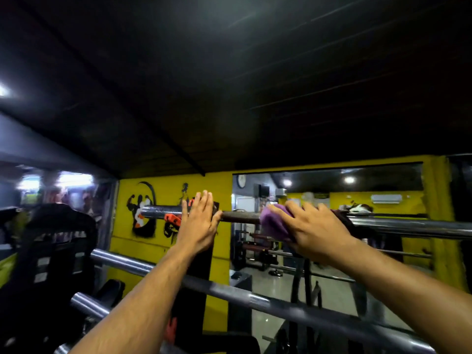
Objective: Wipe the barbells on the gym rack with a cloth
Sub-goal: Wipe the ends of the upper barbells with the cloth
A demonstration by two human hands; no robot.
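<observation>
With my left hand (198, 221) flat against the top barbell (240, 216) to steady it, I clasp the purple cloth (274, 221) around the bar under my right hand (313, 226), wanting firm, overlapping strokes

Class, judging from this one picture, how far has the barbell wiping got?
Done: cannot tell; nothing shows which bars are clean. In hand: the right hand presses the purple cloth on the top barbell, the left hand steadying it. Left: probably the lower barbell.
</observation>
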